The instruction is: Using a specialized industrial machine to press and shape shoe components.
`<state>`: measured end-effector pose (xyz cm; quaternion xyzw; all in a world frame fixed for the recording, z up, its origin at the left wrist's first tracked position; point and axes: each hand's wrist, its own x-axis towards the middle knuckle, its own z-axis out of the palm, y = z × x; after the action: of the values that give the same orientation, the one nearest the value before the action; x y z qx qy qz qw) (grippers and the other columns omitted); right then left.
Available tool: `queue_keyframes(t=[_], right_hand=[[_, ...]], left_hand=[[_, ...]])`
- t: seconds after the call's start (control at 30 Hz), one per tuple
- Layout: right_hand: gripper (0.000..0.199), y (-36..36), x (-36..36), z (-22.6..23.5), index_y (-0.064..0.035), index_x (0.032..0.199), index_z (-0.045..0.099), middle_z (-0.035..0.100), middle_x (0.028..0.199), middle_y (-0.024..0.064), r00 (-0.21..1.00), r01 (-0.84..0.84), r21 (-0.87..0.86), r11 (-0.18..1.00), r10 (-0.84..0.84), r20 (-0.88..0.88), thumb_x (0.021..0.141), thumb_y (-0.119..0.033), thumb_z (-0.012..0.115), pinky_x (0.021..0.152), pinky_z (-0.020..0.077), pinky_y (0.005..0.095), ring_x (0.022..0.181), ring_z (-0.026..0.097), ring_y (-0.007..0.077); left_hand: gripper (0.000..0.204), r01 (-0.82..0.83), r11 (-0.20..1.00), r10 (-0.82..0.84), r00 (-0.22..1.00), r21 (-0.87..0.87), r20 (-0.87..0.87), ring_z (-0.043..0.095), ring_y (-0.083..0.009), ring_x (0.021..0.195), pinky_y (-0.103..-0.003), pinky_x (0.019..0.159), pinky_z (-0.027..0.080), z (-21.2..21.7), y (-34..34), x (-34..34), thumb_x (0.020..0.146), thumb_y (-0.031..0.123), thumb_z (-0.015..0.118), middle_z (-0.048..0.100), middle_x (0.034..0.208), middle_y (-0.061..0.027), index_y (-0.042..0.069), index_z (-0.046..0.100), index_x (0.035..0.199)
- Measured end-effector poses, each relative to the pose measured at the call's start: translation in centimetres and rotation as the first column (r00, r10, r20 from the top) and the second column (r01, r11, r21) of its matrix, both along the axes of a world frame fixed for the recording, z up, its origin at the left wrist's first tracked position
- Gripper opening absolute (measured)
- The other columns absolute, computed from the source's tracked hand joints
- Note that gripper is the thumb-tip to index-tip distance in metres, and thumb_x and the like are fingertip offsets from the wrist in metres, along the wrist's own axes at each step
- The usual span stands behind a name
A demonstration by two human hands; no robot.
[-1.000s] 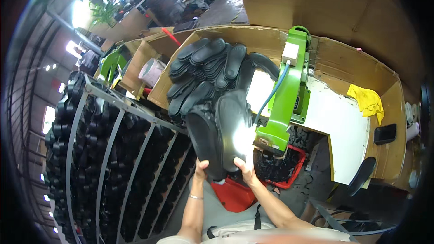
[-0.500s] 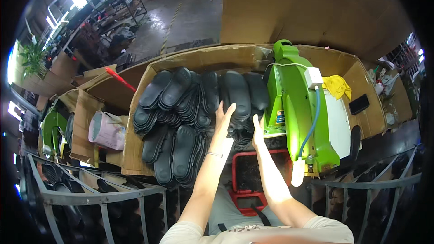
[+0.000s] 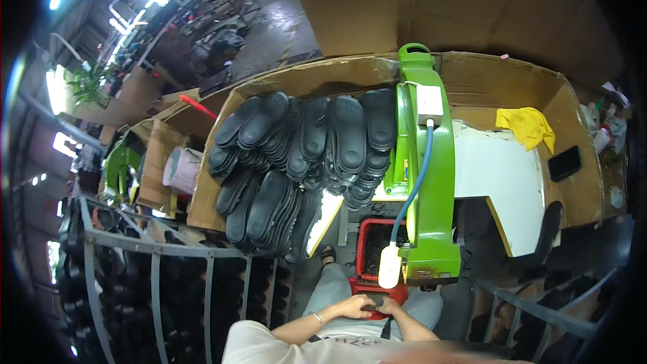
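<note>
My left hand and my right hand are drawn in close together over my lap. Their fingers curl toward a small dark item between them, too small to name. Away from both hands, stacks of black shoe soles fill the left part of the worktable. More soles are piled beside the green machine, which stands right of the stacks. A red crate sits low under the machine's near end, just beyond my hands.
Cardboard walls border the table. Right of the machine are a white tabletop, a yellow cloth and a black phone. A blue cable hangs along the machine. Metal racks with soles stand at the lower left.
Both hands have left the sole stack by the machine and come back to my lap. The view has shifted, showing more of the tabletop right of the machine.
</note>
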<state>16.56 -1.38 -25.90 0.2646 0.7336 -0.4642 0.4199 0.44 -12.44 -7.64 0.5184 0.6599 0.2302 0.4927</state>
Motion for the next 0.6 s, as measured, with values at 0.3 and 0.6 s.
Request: queue_keyframes(t=[0.3,0.6], right_hand=[[0.069,-3.9,1.1,-5.2,-0.0028,0.122,0.054,0.058,0.121,0.0144,0.944,-0.285,0.093,0.954,0.296,-0.146,0.074,-0.051,0.068,0.094,0.0428,0.0339,0.11,0.057,0.0265],[0.064,-0.7,-10.8,-2.4,-0.0044,0.118,0.057,0.06,0.117,0.0129,0.902,-0.423,-0.12,0.898,0.405,-0.153,0.075,-0.05,0.068,0.093,0.0428,0.0337,0.106,0.057,0.0239]], left_hand=[[0.039,-0.381,0.916,0.392,0.791,0.123,-0.471,0.057,-0.0322,0.103,-0.038,0.09,0.045,3.1,2.5,-8.8,0.082,0.023,0.06,0.059,0.108,-0.0191,0.001,0.056,0.113],[0.036,0.159,0.986,-0.167,0.915,-0.052,-0.368,0.062,-0.0273,0.085,-0.036,0.083,0.044,1.5,-7.6,-2.3,0.081,0.036,0.064,0.063,0.1,-0.0135,0.007,0.062,0.102]])
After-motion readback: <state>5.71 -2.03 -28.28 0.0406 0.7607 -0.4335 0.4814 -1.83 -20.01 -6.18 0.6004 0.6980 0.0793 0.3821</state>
